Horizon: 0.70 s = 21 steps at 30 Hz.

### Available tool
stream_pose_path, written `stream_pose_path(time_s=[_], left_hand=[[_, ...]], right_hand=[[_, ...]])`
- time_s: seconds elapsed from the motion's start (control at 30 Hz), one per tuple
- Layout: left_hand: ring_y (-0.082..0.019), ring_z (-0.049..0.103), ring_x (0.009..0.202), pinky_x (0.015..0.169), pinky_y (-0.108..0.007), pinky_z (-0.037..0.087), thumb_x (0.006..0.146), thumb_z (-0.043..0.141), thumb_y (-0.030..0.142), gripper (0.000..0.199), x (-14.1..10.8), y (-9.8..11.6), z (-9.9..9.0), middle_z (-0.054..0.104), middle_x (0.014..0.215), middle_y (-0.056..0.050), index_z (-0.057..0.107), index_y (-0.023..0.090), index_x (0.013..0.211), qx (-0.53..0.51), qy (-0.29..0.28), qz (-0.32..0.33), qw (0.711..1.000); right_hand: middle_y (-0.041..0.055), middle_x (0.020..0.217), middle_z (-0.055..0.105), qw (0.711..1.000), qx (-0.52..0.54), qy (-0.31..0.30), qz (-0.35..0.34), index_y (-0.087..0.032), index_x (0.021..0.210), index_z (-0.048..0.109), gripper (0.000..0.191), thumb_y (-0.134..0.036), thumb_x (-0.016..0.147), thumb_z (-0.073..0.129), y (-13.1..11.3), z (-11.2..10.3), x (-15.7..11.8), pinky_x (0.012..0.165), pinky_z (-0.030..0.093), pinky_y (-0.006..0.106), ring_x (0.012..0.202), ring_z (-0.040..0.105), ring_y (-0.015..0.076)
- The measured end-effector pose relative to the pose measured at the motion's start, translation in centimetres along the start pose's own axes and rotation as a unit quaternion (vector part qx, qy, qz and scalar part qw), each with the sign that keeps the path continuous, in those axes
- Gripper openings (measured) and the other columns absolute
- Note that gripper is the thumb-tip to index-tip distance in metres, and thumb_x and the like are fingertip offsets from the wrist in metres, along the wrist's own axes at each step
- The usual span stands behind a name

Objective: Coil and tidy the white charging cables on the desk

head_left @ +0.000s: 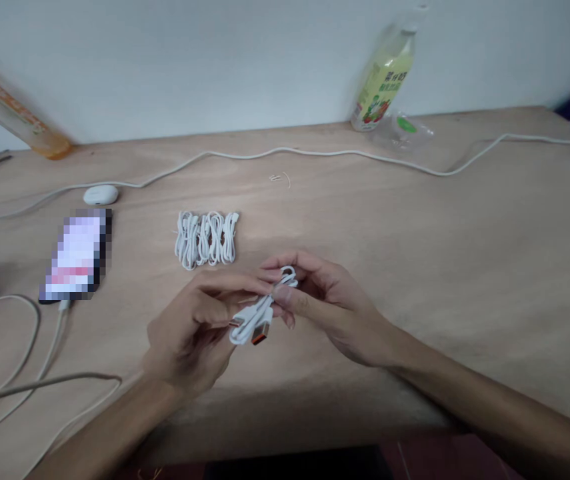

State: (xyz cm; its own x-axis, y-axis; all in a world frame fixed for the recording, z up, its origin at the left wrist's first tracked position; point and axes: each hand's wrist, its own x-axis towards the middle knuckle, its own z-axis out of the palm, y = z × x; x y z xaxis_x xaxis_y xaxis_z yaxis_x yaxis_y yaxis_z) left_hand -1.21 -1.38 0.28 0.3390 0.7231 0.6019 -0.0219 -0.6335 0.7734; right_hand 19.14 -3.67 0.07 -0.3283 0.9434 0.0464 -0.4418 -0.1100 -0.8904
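The left hand and right hand hold a folded white cable between them, near the table's near edge. Bundled cables lie just beyond, slightly left; a phone lies far left, a yellow-labelled bottle far right.

A single camera, worn on the person's head, looks forward and down over a wooden tabletop toward a pale wall at twelve o'clock. It hangs within arm's reach of the left hand and right hand, which sit around the middle, forearms entering from eight and four o'clock; the USB-A plug on the white cable can be made out. The wide frame takes in an orange drink bottle at ten o'clock, a yellow-labelled bottle at one, and the tabletop's near edge at six.
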Motion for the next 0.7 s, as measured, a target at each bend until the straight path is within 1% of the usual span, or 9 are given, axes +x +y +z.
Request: stream_pose_path(time_s=[0.03,0.1,0.17,0.23,0.37,0.4,0.43,0.53,0.7], left_hand=[[-0.030,0.083,0.111,0.093,-0.043,0.073,0.090,0.086,0.015,0.019,0.1,0.1,-0.2,0.086,0.113,-0.002,0.074,0.030,0.090,0.006,-0.009,-0.023,1.000],[-0.031,0.084,0.109,0.095,-0.047,0.073,0.085,0.091,0.016,0.021,0.5,0.5,-0.6,0.085,0.117,-0.002,0.078,0.031,0.093,0.016,-0.022,-0.024,0.999],[-0.031,0.084,0.108,0.095,-0.047,0.073,0.084,0.090,0.013,0.024,0.9,0.8,-0.9,0.085,0.118,-0.003,0.081,0.032,0.094,0.018,-0.041,-0.031,0.999],[-0.030,0.085,0.104,0.092,-0.046,0.074,0.085,0.088,0.010,0.024,1.1,1.0,-0.9,0.086,0.113,-0.003,0.082,0.032,0.094,0.019,-0.048,-0.031,0.998],[-0.027,0.085,0.098,0.088,-0.042,0.074,0.084,0.089,0.010,0.023,0.8,0.8,-0.1,0.087,0.108,-0.001,0.082,0.030,0.090,0.021,-0.017,-0.021,0.999],[-0.026,0.085,0.097,0.086,-0.042,0.073,0.085,0.089,0.010,0.023,0.6,0.6,0.1,0.087,0.107,0.000,0.080,0.031,0.089,0.015,0.011,-0.023,1.000],[-0.026,0.085,0.096,0.085,-0.042,0.073,0.085,0.089,0.009,0.024,0.5,0.5,0.3,0.087,0.108,0.000,0.079,0.031,0.088,0.014,0.021,-0.027,0.999],[-0.026,0.085,0.093,0.083,-0.042,0.073,0.087,0.085,0.007,0.024,0.3,0.4,0.5,0.087,0.107,-0.001,0.076,0.029,0.084,0.008,0.014,-0.041,0.999],[-0.024,0.084,0.093,0.083,-0.040,0.071,0.086,0.086,0.005,0.029,0.4,0.4,0.5,0.086,0.107,0.000,0.067,0.026,0.082,0.025,0.028,-0.008,0.999]], right_hand=[[-0.0016,0.091,0.074,1.000,0.003,0.000,-0.003,-0.022,0.122,0.072,0.020,-0.023,0.102,0.075,0.0,0.0,0.0,0.065,0.053,0.021,0.073,0.066,0.0096],[-0.0010,0.093,0.076,1.000,0.007,-0.005,-0.003,-0.022,0.125,0.073,0.024,-0.022,0.101,0.076,0.0,-0.1,0.0,0.065,0.054,0.021,0.073,0.067,0.0097],[-0.0003,0.094,0.077,1.000,0.011,-0.012,-0.001,-0.022,0.128,0.074,0.026,-0.023,0.102,0.075,-0.1,-0.1,0.1,0.065,0.055,0.022,0.073,0.067,0.0100],[0.0002,0.092,0.077,1.000,0.012,-0.015,0.004,-0.021,0.130,0.074,0.027,-0.026,0.104,0.073,-0.2,-0.2,0.1,0.065,0.056,0.022,0.072,0.067,0.0101],[0.0013,0.089,0.077,1.000,0.016,-0.013,0.016,-0.020,0.131,0.075,0.028,-0.033,0.106,0.070,-0.1,-0.3,0.1,0.066,0.055,0.024,0.070,0.065,0.0107],[0.0017,0.090,0.077,1.000,0.016,-0.012,0.019,-0.020,0.131,0.076,0.029,-0.035,0.107,0.070,0.0,-0.3,0.0,0.066,0.055,0.024,0.070,0.064,0.0108],[0.0019,0.090,0.077,1.000,0.015,-0.011,0.024,-0.020,0.131,0.076,0.030,-0.037,0.107,0.070,0.1,-0.4,0.0,0.066,0.055,0.025,0.069,0.063,0.0110],[0.0011,0.087,0.074,0.999,0.008,-0.007,0.034,-0.020,0.133,0.076,0.033,-0.039,0.106,0.070,0.2,-0.4,0.0,0.066,0.055,0.026,0.069,0.062,0.0113],[0.0001,0.086,0.071,0.999,-0.013,-0.008,0.034,-0.020,0.134,0.076,0.033,-0.036,0.107,0.068,-0.1,-0.4,0.0,0.068,0.055,0.026,0.071,0.062,0.0115]])
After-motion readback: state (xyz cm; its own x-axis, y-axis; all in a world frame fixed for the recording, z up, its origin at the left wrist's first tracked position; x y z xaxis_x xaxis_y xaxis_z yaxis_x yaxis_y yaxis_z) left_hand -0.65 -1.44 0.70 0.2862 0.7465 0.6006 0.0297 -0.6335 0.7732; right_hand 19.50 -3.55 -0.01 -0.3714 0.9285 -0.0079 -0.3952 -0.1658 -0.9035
